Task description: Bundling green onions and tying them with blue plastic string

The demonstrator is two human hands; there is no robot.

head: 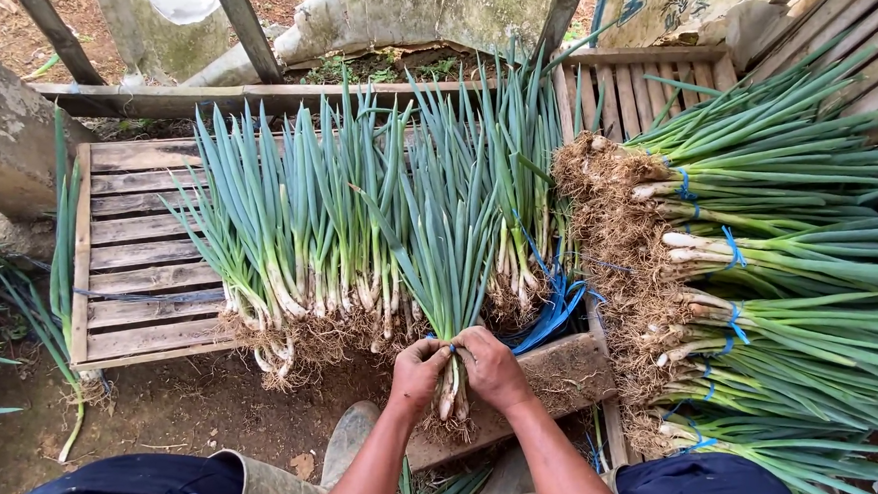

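Left hand (417, 370) and right hand (489, 367) pinched together around a green onion bunch (449, 277), upright leaves, muddy roots, beside the blue ties (553, 311)

Outdoor daylight: bare brown dirt floor (177, 406), a slatted wooden pallet (144, 252), a weathered concrete wall (446, 6) and wooden posts (247, 31) behind.

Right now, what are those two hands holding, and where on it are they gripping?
Both the left hand and right hand clasp one bunch of green onions, low on the stalks just above the white, rooted ends, where a blue tie shows.
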